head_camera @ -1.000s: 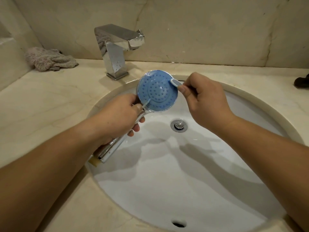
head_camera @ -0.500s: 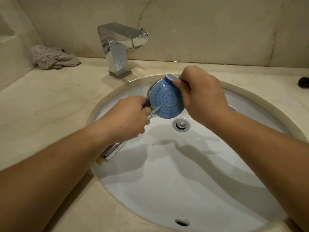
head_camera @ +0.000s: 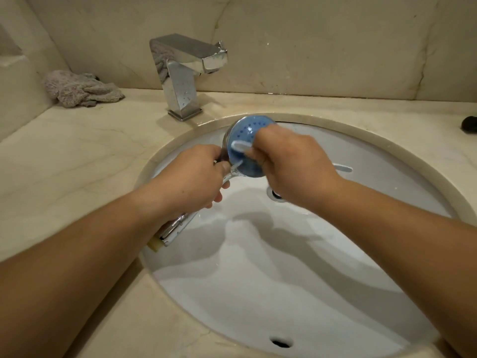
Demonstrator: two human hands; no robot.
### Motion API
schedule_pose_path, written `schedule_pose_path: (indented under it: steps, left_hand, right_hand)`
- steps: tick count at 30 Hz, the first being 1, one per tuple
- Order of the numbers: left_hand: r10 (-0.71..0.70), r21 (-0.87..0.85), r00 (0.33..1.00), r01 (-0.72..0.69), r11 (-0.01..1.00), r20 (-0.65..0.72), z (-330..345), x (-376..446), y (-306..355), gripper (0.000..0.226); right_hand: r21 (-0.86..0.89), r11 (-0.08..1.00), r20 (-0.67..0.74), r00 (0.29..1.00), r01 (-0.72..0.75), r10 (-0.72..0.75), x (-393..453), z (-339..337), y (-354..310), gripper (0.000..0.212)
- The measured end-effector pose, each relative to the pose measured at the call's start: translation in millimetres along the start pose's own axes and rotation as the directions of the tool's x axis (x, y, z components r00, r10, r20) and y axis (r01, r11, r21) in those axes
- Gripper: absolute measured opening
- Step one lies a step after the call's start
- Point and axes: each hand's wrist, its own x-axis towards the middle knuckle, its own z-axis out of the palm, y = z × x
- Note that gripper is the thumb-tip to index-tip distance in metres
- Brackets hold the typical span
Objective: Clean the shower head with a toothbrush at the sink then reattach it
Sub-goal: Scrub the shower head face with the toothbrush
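Observation:
Over the white sink (head_camera: 258,280) I hold a chrome shower head (head_camera: 245,130) with a round blue spray face. My left hand (head_camera: 196,177) grips its chrome handle, whose end pokes out below my wrist. My right hand (head_camera: 289,166) is closed on a white toothbrush (head_camera: 241,146). The brush head lies against the left part of the blue face. The toothbrush's tail sticks out to the right of my right hand. My right hand covers much of the face.
A square chrome faucet (head_camera: 183,73) stands on the beige marble counter (head_camera: 77,156) behind the basin. A crumpled grey cloth (head_camera: 80,89) lies at the back left. A dark object (head_camera: 469,124) sits at the right edge. The drain (head_camera: 277,195) shows under my right hand.
The brush head has moved from the upper right rim across the blue face to its left part. The shower head's face has turned to the right, and my right hand now covers more of it.

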Motion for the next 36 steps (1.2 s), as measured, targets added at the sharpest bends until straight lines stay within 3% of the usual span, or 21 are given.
schedule_pose_path:
  steps: [2,6,10,15,18,22,26,29,30,33,36]
  left_hand:
    - [0.000,-0.015,1.000,0.000,1.000,-0.005,-1,1,-1,0.022]
    - [-0.007,-0.054,1.000,0.008,0.999,0.024,3,2,-2,0.024]
    - [-0.014,-0.134,1.000,0.013,0.991,-0.005,1,2,-1,0.024]
    - [-0.029,-0.199,1.000,0.030,0.980,0.007,-1,1,0,0.026]
    - [-0.024,-0.242,1.000,0.026,0.970,0.012,-3,-1,2,0.028]
    - [-0.038,-0.262,0.999,0.044,0.964,0.027,-1,-2,0,0.027]
    - [-0.059,-0.358,0.997,0.073,0.931,0.051,-3,-2,2,0.027]
    - [-0.057,-0.357,0.997,0.073,0.931,0.055,-4,-2,1,0.026]
    - [-0.059,-0.356,0.997,0.074,0.932,0.053,-4,-2,1,0.026]
    - [-0.076,-0.398,0.996,0.088,0.913,0.046,-5,-2,1,0.025]
    - [-0.071,-0.410,0.996,0.084,0.908,0.046,-5,-2,0,0.026]
  right_hand:
    - [0.033,0.993,-0.080,0.990,-0.117,0.119,6,-7,8,0.025]
    - [0.023,0.998,0.000,0.998,0.058,-0.058,-8,0,-5,0.026]
    - [0.078,0.979,-0.120,0.974,-0.186,0.195,4,-8,14,0.033]
    - [0.063,0.996,-0.082,0.994,-0.061,0.066,-9,-1,2,0.029]
    - [0.139,0.966,-0.173,0.955,-0.218,0.240,1,-8,17,0.031]
    - [0.073,0.997,-0.102,0.994,-0.029,0.037,-10,2,3,0.027]
    - [0.129,0.977,-0.180,0.965,-0.169,0.190,-1,-5,14,0.027]
    - [0.067,0.997,-0.107,0.994,-0.022,0.029,-10,2,5,0.027]
    - [0.070,0.997,-0.102,0.995,-0.017,0.024,-11,3,5,0.026]
    - [0.138,0.976,-0.195,0.962,-0.167,0.192,-5,-4,18,0.030]
    - [0.093,0.994,-0.158,0.984,-0.065,0.080,-11,-1,10,0.031]
